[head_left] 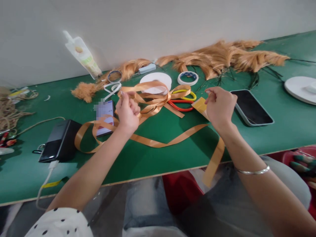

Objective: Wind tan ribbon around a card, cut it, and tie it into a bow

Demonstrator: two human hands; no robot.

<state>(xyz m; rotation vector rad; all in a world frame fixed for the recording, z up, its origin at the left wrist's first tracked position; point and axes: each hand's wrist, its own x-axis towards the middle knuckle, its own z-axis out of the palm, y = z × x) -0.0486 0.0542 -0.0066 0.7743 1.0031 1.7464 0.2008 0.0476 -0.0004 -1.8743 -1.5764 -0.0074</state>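
Observation:
Lengths of shiny orange-gold ribbon [158, 143] loop across the green table between my hands. My left hand [127, 112] is closed in a pinch on the ribbon, over the gathered loops. On the right, my right hand [220, 107] is also closed with its fingertips together, and a ribbon tail [215, 161] hangs below it past the table edge. A yellowish flat strip [200, 106] shows beside its fingers; the grip itself is partly hidden. Scissors with red and yellow handles [181, 107] lie under the ribbon loops. Behind them is a white spool [160, 80].
Bundles of tan fibre [217, 57] line the wall, near a tape roll [188, 78]. A dark-screened phone [253, 108] lies right; another phone [105, 115] lies left, partly under ribbon. A black power bank [60, 141] with a cable sits near the table's left front.

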